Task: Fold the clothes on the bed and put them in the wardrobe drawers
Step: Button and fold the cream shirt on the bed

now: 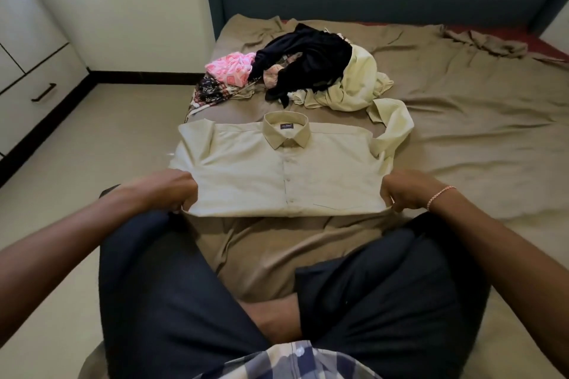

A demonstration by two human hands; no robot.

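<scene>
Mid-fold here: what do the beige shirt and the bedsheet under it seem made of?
Beige shirt: thin woven cloth, probably cotton or a blend, matte; stiff collar, fine creases. Bedsheet: soft matte brown fabric, likely woven; loose rumpled wrinkles.

I have my left hand (172,191) at nine o'clock and my right hand (406,197) at three, both knuckles up with fingers curled, each pinching a lower corner of the shirt (277,175). My forearms reach in from eight and four o'clock.
</scene>
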